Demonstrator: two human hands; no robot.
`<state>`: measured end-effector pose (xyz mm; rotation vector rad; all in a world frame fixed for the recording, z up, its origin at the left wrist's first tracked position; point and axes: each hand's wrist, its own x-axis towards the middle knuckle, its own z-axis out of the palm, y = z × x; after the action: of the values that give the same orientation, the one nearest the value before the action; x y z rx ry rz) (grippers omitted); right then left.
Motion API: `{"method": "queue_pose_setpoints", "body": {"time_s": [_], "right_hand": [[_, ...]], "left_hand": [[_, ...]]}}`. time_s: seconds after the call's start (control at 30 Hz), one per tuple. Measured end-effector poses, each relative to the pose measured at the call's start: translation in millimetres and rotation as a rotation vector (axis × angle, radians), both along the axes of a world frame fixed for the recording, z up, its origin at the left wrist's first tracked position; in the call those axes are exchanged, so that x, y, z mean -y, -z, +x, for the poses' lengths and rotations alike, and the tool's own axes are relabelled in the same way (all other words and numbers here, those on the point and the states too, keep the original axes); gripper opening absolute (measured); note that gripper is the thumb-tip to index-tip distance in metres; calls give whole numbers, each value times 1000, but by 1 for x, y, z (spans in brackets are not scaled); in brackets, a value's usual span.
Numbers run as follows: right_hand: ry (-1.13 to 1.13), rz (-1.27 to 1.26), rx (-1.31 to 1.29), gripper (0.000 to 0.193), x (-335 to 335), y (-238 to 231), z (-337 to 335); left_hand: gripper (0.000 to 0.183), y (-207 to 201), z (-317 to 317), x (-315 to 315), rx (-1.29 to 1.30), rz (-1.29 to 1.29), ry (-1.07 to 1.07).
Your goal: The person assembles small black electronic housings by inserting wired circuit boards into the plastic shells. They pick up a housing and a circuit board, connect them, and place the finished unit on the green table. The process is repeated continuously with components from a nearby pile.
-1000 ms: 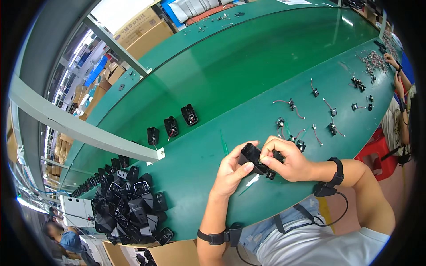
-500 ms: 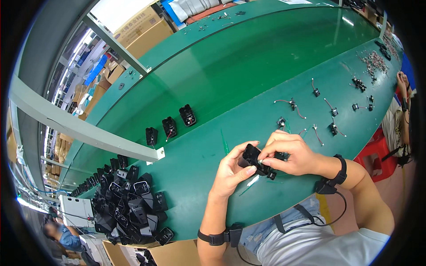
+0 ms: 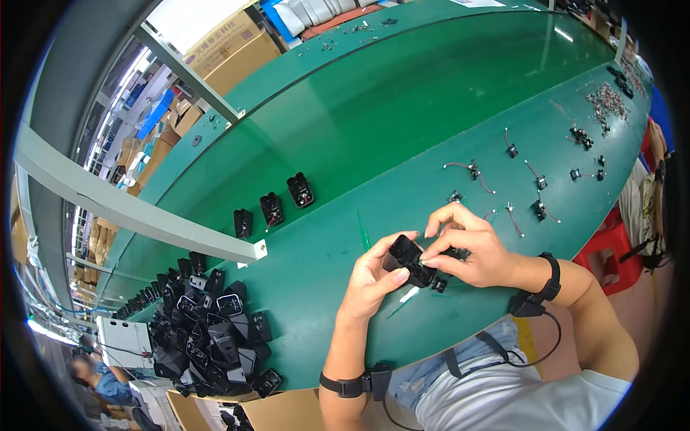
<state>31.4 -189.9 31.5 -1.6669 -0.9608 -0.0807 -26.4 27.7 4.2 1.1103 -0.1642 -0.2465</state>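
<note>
Black housing [image 3: 407,252] sits just above the table [image 3: 309,287], opening toward you, your left hand [image 3: 370,282] wrapped about its left side, your right hand [image 3: 473,251] pinched narrow at its opening; cannot tell what lies between the fingertips. Best to brace the housing firmly and pinch lightly; wired modules [image 3: 541,182] lie beyond its right, piled casings [image 3: 215,327] well left.

The open housing [image 3: 405,251] over the near side of the workbench [image 3: 309,305] appears plastic, matt outside. Heaped housings [image 3: 224,339] at the near left corner show matt plastic walls, some glossy rims. The workbench is smooth, faintly sheened; the conveyor belt [image 3: 402,122] along its far edge is glossier. The slanted beam [image 3: 144,203] looks like painted metal; the shirt [image 3: 532,406], matt cloth.
</note>
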Motion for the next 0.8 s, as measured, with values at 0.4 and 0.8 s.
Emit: {"method": "queue_pose_setpoints", "body": {"time_s": [0.4,0.8], "right_hand": [[-133,-89,5,17,0,-3,3],[-273,-58,-325,28,-3,7,7]], "left_hand": [[55,9,1,12,2,-23,-73],[60,-1,-1,20,-38,-50,-200]]}}
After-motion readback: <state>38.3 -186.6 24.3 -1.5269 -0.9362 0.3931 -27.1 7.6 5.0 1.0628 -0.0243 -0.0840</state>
